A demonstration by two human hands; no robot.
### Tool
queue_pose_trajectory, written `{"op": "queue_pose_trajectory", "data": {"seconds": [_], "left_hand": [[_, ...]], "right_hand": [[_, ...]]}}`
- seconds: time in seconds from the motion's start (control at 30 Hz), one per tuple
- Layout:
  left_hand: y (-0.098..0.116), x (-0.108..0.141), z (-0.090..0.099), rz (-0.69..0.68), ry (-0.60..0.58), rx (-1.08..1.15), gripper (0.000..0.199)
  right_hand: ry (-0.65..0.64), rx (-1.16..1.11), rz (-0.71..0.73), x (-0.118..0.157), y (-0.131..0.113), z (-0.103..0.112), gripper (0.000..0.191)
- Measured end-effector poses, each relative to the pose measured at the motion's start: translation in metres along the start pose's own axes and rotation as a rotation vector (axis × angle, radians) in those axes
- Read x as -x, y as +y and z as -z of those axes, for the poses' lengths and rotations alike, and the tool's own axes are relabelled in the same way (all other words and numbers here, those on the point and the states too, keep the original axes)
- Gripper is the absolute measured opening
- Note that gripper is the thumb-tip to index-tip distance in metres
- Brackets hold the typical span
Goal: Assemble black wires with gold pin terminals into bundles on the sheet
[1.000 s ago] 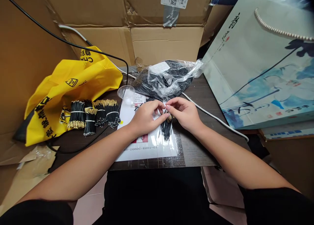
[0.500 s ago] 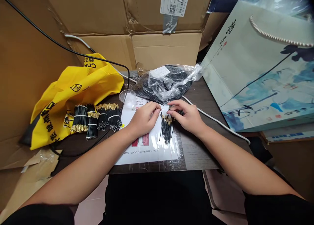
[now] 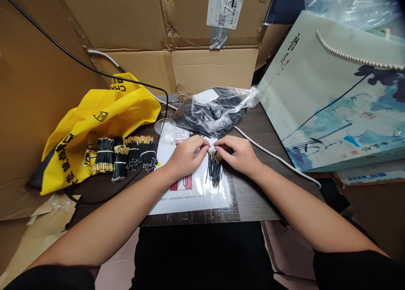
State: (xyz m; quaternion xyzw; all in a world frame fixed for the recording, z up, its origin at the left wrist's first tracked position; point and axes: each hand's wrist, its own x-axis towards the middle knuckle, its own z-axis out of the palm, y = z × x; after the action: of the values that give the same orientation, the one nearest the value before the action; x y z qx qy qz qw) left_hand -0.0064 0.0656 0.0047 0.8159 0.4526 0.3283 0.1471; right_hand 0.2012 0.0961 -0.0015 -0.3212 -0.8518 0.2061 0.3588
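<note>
On your left lies a yellow bag [image 3: 104, 102], on your right a pale paper bag [image 3: 329, 100]; ahead of you, cardboard [image 3: 215, 68] carries a white label [image 3: 225, 7].

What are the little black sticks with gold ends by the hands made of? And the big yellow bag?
The gold-ended black wires look like shiny metal at the tips, which glint, and perhaps plastic along the rest; they're too small to be sure. The yellow bag looks like matt cloth or soft plastic: it slumps in loose folds.
</note>
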Motion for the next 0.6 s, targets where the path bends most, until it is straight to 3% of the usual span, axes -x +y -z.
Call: {"op": "queue_pose_trajectory", "data": {"seconds": [0.47,0.6], "left_hand": [[0.0008,0.0,0.0004,-0.05,-0.017,-0.047,0.017],[-0.0001,0.0008,-0.0006,-0.044,-0.001,-0.03,0.016]], "right_hand": [[-0.033,0.102,0.12,0.0008,0.0023,-0.0019,0.016],[0.014,0.073,0.074,0.0013,0.0022,-0.0029,0.015]]}}
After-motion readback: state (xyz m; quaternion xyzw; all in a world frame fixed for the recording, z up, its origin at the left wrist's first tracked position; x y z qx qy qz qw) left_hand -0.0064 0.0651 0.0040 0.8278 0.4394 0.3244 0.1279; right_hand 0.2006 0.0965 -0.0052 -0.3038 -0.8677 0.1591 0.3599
